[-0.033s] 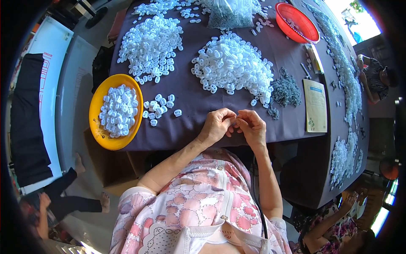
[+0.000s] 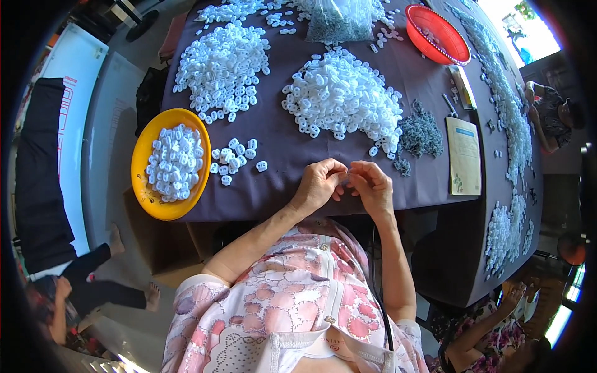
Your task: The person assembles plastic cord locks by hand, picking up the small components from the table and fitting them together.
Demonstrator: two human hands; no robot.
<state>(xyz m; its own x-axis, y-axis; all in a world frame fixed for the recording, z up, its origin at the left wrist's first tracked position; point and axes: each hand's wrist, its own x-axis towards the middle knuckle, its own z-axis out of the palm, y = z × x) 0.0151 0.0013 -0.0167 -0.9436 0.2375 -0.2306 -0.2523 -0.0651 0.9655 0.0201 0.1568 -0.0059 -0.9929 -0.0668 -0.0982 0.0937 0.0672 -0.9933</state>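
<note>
1. The left hand is curling just above the near edge of the desk, its thumb and forefinger drawn close together; whether it is gripping something small, I cannot tell.
2. The right hand is facing it, similarly pinched, the two sets of fingertips nearly meeting; anything between them is showing too small to make out.
3. A middle heap of white pieces is lying ahead of both hands, toward the far edge, near but apart from them.
4. A gray heap is lying ahead and to the right of the right hand; a small gray clump is sitting between the two.
5. Open cloth is stretching along the near edge, leftward from the left hand to one single white piece and rightward from the right hand to a booklet.
6. One yellow plate is resting at the near left corner, holding piled white pieces; about a dozen loose pieces are lying beside it.
7. Farther off, one left heap, one clear bag and one red basket are standing toward the far edge; the heaped pieces are overlapping too much for counting.
</note>
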